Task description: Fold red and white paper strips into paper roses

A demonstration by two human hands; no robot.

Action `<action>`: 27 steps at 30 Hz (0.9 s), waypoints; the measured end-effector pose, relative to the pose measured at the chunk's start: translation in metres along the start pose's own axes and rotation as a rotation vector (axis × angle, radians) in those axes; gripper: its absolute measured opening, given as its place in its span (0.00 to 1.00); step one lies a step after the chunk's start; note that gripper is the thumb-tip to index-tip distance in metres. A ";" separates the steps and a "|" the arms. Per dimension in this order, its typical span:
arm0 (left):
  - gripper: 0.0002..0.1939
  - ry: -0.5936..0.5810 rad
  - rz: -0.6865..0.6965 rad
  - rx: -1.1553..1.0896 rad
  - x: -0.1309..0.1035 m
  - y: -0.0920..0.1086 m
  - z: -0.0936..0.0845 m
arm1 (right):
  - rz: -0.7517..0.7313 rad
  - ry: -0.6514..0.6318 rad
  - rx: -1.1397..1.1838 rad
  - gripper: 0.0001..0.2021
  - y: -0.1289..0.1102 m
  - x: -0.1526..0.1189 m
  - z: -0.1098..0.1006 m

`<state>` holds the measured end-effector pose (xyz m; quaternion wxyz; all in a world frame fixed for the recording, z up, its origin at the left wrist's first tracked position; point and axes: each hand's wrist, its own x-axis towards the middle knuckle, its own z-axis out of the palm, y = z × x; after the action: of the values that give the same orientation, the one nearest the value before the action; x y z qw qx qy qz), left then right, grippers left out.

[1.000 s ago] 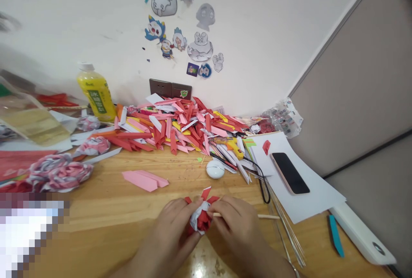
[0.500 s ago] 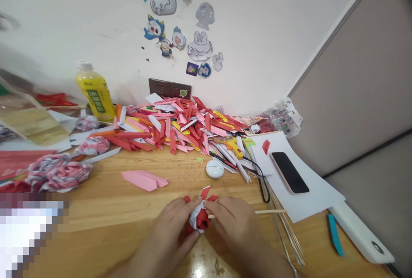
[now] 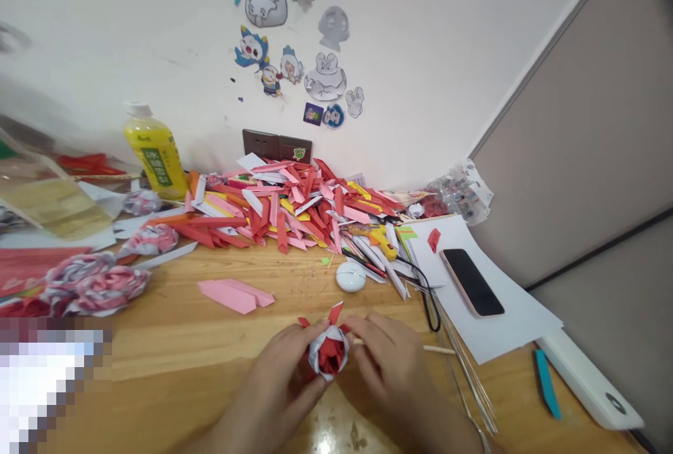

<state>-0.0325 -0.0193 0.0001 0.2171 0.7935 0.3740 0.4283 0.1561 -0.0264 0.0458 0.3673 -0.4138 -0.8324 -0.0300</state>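
Observation:
A folded red and white paper flower (image 3: 331, 353) faces me near the front of the table, several red paper points sticking up behind it. My left hand (image 3: 276, 370) is closed around the flower's left side, thumb below and fingers behind. At its right edge, my right hand (image 3: 392, 359) pinches a thin wooden stick (image 3: 440, 349), whose tip lies by the flower's rim. The right fingertips are close to a red paper point; whether they touch it I cannot tell. Pink folded paper strips (image 3: 236, 295) lie beyond my left hand.
A heap of folded paper strips (image 3: 284, 205) lines the wall. A yellow glue gun (image 3: 383, 240), a white mouse (image 3: 350, 277) and a phone (image 3: 473, 282) on white paper (image 3: 518, 317) lie right of centre. Paper flowers (image 3: 113, 286) and a yellow bottle (image 3: 155, 153) are on the left.
My right fingers have drawn back rightward from the flower's top, and the stick's tip has moved right with them, off the flower's front. The flower's open centre now shows more fully.

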 end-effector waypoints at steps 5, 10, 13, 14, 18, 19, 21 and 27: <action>0.22 0.016 -0.089 -0.014 0.002 0.001 -0.004 | 0.061 -0.040 0.029 0.12 0.003 0.000 -0.003; 0.24 0.032 -0.069 -0.006 0.003 -0.001 -0.003 | 0.084 -0.092 0.091 0.12 -0.002 0.000 0.001; 0.29 0.025 -0.027 0.010 0.004 -0.003 -0.002 | 0.092 -0.096 0.130 0.13 -0.005 0.000 0.003; 0.30 0.023 -0.019 0.010 0.004 -0.004 -0.002 | 0.092 -0.097 0.140 0.13 -0.005 -0.001 0.003; 0.33 -0.007 -0.056 -0.018 0.003 -0.009 -0.001 | 0.080 -0.105 0.147 0.12 -0.003 0.000 0.003; 0.33 -0.014 -0.079 -0.033 0.002 -0.010 -0.001 | 0.078 -0.102 0.133 0.11 -0.001 0.001 0.003; 0.33 -0.025 -0.125 -0.071 0.001 -0.012 0.000 | 0.086 -0.114 0.104 0.11 0.003 0.001 0.002; 0.27 -0.094 -0.197 -0.230 0.003 -0.009 0.001 | 0.132 -0.192 0.113 0.12 0.012 0.002 0.000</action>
<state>-0.0339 -0.0111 -0.0051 0.3648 0.7419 0.3878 0.4076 0.1637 -0.0171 0.0441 0.3098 -0.4471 -0.8352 0.0810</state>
